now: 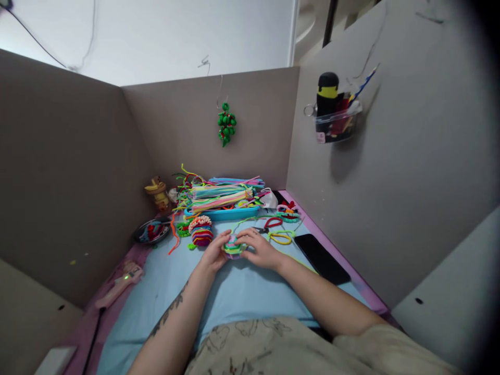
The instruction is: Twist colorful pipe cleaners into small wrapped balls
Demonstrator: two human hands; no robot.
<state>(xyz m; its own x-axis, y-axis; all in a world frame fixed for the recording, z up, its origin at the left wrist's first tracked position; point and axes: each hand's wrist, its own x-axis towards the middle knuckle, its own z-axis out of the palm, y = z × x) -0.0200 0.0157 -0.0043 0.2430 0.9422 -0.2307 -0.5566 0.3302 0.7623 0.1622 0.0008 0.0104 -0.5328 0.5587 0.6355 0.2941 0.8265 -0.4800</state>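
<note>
both hands pinch the coiled pipe-cleaner piece [233, 247]: left hand [214, 255] steadies, right hand [261, 249] wraps. keep tension even, coils tight (loose green tail [250, 221] snags).

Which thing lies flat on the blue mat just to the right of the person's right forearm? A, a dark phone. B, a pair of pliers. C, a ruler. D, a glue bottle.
A: a dark phone lies screen-up on the blue mat, just right of the right forearm, while both the left hand and the right hand hold a small multicoloured pipe-cleaner piece.
</note>
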